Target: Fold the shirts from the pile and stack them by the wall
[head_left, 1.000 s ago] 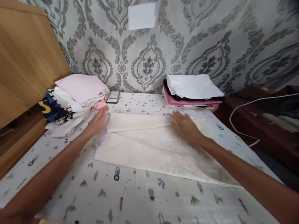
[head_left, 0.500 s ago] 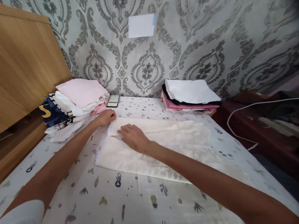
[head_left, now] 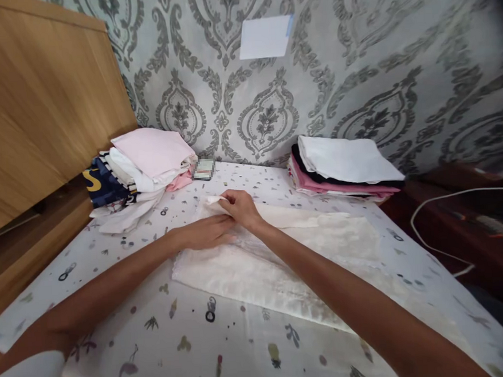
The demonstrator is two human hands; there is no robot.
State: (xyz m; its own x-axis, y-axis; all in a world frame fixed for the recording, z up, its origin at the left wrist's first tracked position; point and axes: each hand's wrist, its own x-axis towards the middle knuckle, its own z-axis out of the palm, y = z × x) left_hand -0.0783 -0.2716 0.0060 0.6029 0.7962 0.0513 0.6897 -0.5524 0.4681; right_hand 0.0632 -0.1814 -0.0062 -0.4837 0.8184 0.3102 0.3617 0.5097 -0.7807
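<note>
Cream cloth (head_left: 240,275) is laid, partly folded, over a printed sheet (head_left: 232,350); its far-left edge is pinched up by the right hand (head_left: 239,208), while the left hand (head_left: 205,232) is rested flat, fingers extended.

Beyond the right hand's fingers (head_left: 227,199), a bare strip of the patterned surface (head_left: 251,180) left a way through as far as the wall (head_left: 267,115), which closed off that side. Beyond and to the left of the fingers, the piled clothes (head_left: 152,152) and the small blurred-out item (head_left: 203,169) beside them narrowed the strip. Well to their right, the folded stack (head_left: 344,162) stood in the way, with a gap between it and the cream cloth (head_left: 240,275). Just nearer than those fingers, the left hand's fingers (head_left: 219,223) and the right forearm (head_left: 313,273) crowded the room above the cloth. Nearest the person, a wide stretch lay open.
</note>
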